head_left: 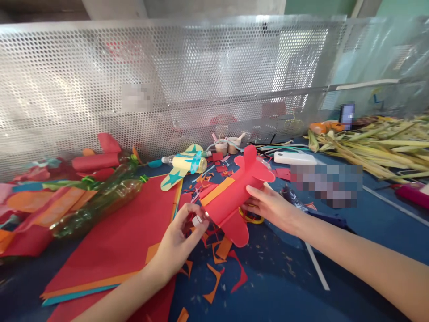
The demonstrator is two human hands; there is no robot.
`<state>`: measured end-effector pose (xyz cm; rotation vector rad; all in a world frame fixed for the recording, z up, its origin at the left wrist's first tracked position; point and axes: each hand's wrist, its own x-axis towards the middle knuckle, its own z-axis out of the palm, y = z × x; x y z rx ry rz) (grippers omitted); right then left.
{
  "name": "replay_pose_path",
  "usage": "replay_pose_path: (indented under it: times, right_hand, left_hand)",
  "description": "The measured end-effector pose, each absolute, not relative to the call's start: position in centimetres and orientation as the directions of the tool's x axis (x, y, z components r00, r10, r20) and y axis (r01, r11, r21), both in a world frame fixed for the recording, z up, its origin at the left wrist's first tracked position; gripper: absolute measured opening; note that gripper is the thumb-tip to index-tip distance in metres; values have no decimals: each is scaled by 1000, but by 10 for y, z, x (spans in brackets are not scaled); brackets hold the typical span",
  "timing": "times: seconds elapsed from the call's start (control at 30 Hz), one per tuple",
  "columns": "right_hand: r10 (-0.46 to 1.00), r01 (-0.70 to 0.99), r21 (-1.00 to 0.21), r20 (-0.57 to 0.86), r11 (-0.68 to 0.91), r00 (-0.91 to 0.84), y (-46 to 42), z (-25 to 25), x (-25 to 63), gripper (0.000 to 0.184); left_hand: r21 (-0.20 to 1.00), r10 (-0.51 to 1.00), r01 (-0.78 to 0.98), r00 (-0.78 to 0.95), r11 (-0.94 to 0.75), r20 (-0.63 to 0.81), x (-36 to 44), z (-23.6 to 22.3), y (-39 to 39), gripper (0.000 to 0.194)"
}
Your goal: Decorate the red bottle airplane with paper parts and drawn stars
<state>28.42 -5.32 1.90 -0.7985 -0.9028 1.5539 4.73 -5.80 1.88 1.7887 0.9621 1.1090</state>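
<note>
A red toy airplane [231,197] with an orange strip along its body is held tilted above the blue table. It has rounded wings and tail fins. My right hand [271,208] grips its body near the tail, thumb on top and the other fingers partly hidden underneath. At the nose end, my left hand [184,237] pinches a white bottle cap [197,220] between thumb and fingers. Beyond the hands lies a second toy airplane [184,164], pale yellow with blue stars. Yellow-handled scissors [253,219] show partly below the red airplane.
Red, orange and blue sheets [114,228] are stacked at left beside green plastic bottles [100,205]. Colored paper scraps [214,277] litter the blue table [268,286]. Small cups [231,144], a white glue-gun-like device [295,158] and dry leaf strips [385,143] lie farther back, before a perforated metal panel [201,67].
</note>
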Motion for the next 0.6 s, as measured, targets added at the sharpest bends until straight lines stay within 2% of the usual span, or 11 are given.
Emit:
replay_pose_path:
  times: [0.2,0.53,0.6]
  right_hand:
    - [986,-440,-891,-44,-111,-158,-54,17,283,54]
    - [969,-373,-924,12,-84,-248,-56,20,281,51]
    - [978,-360,-931,13,-65,-209,-55,22,283,54]
  left_hand:
    - [934,918,134,274,-331,286,50,19,-57,15]
    - [987,976,-1,147,-161,159,45,20,-46,27]
    - [990,983,-38,123,-136,139,40,24,-40,28]
